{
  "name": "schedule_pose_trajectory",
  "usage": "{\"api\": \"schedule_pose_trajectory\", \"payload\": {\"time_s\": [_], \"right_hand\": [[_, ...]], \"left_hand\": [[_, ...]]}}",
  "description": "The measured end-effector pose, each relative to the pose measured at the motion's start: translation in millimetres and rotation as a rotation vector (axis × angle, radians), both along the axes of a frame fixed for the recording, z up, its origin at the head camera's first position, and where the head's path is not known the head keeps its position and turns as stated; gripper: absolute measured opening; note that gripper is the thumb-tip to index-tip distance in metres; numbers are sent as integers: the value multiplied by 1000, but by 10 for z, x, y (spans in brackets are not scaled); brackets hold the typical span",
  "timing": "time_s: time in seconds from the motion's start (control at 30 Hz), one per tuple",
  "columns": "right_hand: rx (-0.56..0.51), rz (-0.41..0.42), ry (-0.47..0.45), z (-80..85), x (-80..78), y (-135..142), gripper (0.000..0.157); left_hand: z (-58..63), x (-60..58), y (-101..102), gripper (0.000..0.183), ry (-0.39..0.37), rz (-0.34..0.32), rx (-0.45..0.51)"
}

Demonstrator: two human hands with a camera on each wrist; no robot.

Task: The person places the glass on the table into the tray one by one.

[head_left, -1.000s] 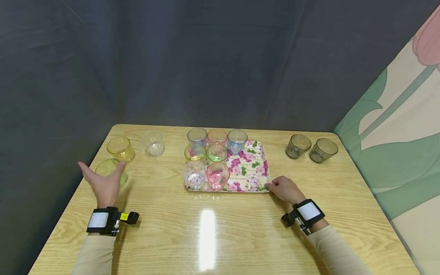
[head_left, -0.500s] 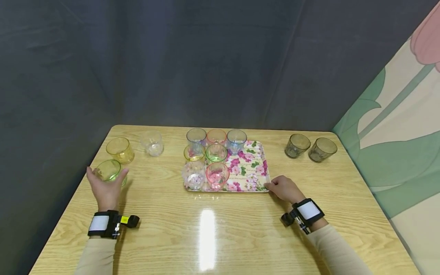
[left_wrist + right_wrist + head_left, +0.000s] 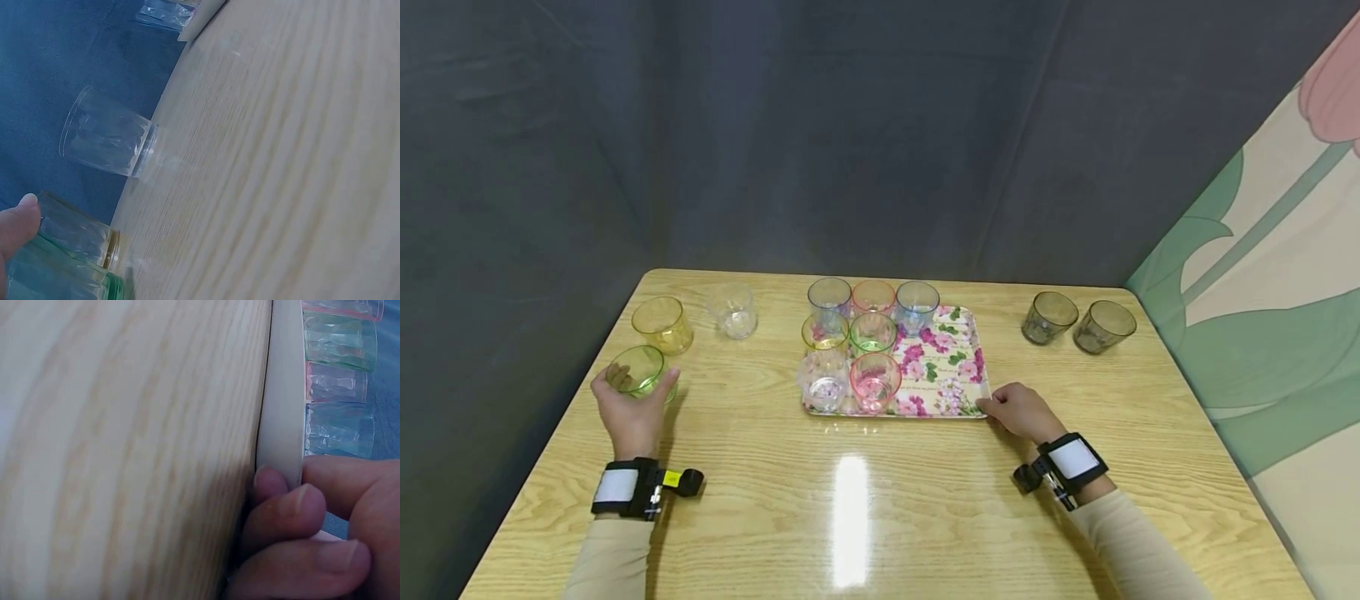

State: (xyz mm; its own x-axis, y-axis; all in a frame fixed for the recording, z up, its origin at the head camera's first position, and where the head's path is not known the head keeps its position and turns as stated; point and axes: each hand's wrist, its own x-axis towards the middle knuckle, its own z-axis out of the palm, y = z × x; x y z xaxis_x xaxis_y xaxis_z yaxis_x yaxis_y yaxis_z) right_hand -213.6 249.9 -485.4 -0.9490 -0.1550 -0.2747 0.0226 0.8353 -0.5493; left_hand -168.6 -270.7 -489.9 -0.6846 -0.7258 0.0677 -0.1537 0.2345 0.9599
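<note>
My left hand (image 3: 634, 421) grips a green-tinted clear tumbler (image 3: 643, 379) at the table's left side, thumb on its right and fingers curled round its left. In the left wrist view the thumb (image 3: 19, 225) lies along the green tumbler (image 3: 56, 275). A yellow tumbler (image 3: 664, 327) stands just behind it, and a clear tumbler (image 3: 735, 314) farther right. My right hand (image 3: 1021, 413) pinches the near right corner of a flowered tray (image 3: 951, 375). From the right wrist, the thumb is over the tray's rim (image 3: 281, 394) and the fingers (image 3: 281, 519) are below.
Several tumblers stand on the tray's left and back, among them a pink one (image 3: 876, 385), a green one (image 3: 873, 335) and a blue one (image 3: 917, 310). Two smoky brown tumblers (image 3: 1048, 319) stand at the back right of the wooden table (image 3: 760, 517). A dark curtain (image 3: 865, 142) hangs behind.
My left hand has moved slightly right onto the green tumbler, its spread fingers closing round it. The right hand has stayed at the tray corner.
</note>
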Motion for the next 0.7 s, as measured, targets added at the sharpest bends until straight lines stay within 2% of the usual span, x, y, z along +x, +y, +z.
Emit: {"api": "schedule_pose_trajectory", "payload": {"time_s": [0.33,0.5,0.7], "right_hand": [[6,-17,-2,-13,12,-3,43],[1,-21,-7,-16,17,-4,44],[-3,-23,-1,-20,22,-6,44]], "left_hand": [[45,37,56,85,20,-4,2],[117,58,137,82,51,-38,40],[237,106,236,81,93,-108,13]]}}
